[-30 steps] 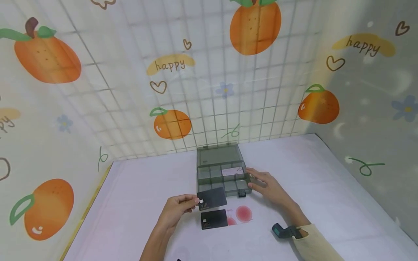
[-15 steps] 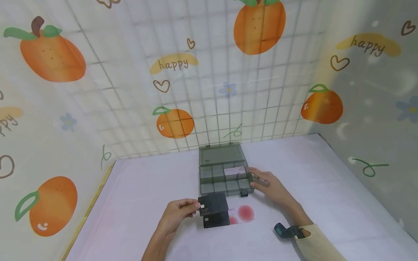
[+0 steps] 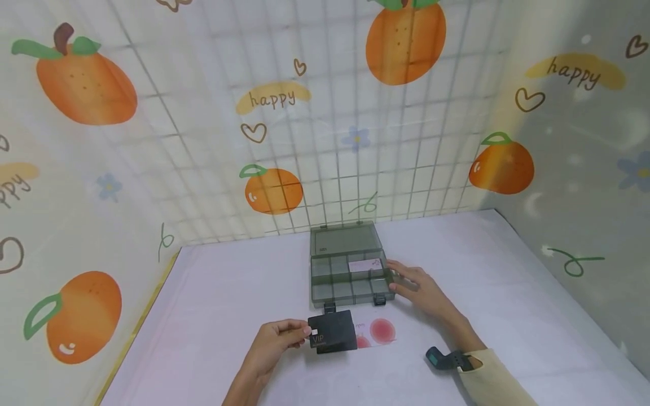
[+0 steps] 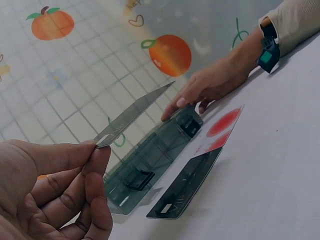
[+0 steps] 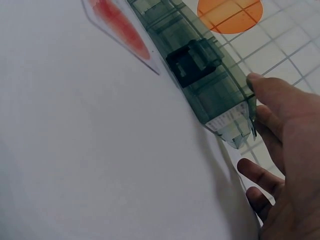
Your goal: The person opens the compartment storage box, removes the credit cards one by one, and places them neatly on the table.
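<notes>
My left hand (image 3: 276, 341) pinches a black VIP card (image 3: 335, 330) by its left edge, between thumb and fingers. In the left wrist view the card is tilted up above the table. A second black VIP card (image 4: 186, 184) lies under it, mostly covered in the head view. That one overlaps a white card with red circles (image 3: 382, 331) printed on it. Behind stands a translucent green compartment box (image 3: 322, 292), its lid (image 3: 350, 239) folded back. One back compartment holds a pale pink card (image 3: 364, 265). My right hand (image 3: 418, 290) rests against the box's right side, thumb at the rim (image 5: 245, 95).
Two dark latches hang at the box's front, the right latch (image 3: 379, 300) near my right thumb. A dark device (image 3: 447, 359) is strapped to my right wrist. The white table (image 3: 223, 293) meets a printed cloth wall (image 3: 203, 169) behind the box.
My left hand has brought its black card down and toward me, from the box's front edge to over the other black card. The right hand stays at the box.
</notes>
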`<move>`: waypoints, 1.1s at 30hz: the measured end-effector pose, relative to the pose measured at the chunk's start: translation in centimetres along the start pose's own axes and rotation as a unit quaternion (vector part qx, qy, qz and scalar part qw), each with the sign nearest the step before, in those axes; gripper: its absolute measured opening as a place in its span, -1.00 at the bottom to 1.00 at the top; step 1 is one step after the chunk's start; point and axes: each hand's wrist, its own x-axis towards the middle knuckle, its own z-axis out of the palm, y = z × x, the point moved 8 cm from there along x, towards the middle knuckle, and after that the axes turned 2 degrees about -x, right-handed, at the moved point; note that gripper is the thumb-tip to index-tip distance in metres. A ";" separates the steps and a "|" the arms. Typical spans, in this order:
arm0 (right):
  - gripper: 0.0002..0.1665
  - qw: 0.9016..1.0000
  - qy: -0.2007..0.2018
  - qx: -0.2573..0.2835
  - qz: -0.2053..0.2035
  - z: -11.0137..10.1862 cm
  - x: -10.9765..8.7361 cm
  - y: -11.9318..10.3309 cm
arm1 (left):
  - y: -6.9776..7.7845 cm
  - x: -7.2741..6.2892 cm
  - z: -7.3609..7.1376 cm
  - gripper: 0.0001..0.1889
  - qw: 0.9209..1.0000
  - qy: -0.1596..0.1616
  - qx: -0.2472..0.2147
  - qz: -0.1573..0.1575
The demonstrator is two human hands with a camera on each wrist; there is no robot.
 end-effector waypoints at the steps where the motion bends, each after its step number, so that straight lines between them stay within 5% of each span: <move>1: -0.26 1.000 0.000 -0.001 0.002 0.0 0.0 0.1 | -0.1 -0.1 0.0 -0.64 1.000 0.000 0.000 -0.001; 33: -0.26 1.000 -0.002 0.002 0.014 0.1 0.0 0.2 | -1.1 -3.2 0.6 -0.63 1.000 -0.007 -0.020 -0.023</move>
